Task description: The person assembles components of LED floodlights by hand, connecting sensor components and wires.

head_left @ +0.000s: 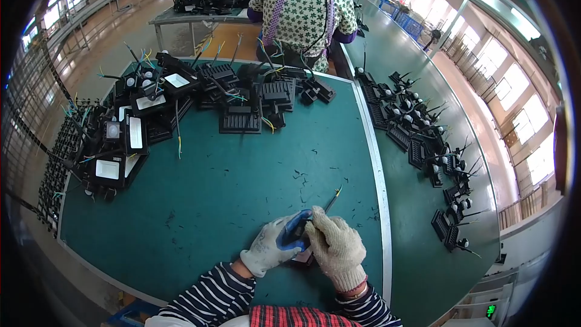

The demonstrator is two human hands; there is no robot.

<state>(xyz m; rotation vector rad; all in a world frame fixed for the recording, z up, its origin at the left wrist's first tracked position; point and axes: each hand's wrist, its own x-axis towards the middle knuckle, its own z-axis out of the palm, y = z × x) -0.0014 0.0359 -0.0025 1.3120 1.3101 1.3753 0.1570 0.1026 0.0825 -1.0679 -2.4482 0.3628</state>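
Note:
My left hand, in a grey glove with blue-coated fingers, is closed around a black floodlight just above the green table. A pale panel shows on its lower part; the gloves hide most of the rest. From behind my right hand a black cable sticks out, its tip showing yellow-green wires. My right hand wears a cream knitted glove, its thumb and fingers pinched together at the top of the floodlight. What exactly sits between those fingertips is hidden.
Floodlights with motion sensors pile up at the table's back left and back middle. Black scraps litter the green tabletop. Right of the metal edge strip, more floodlights line a green belt. A person sits ahead, facing away.

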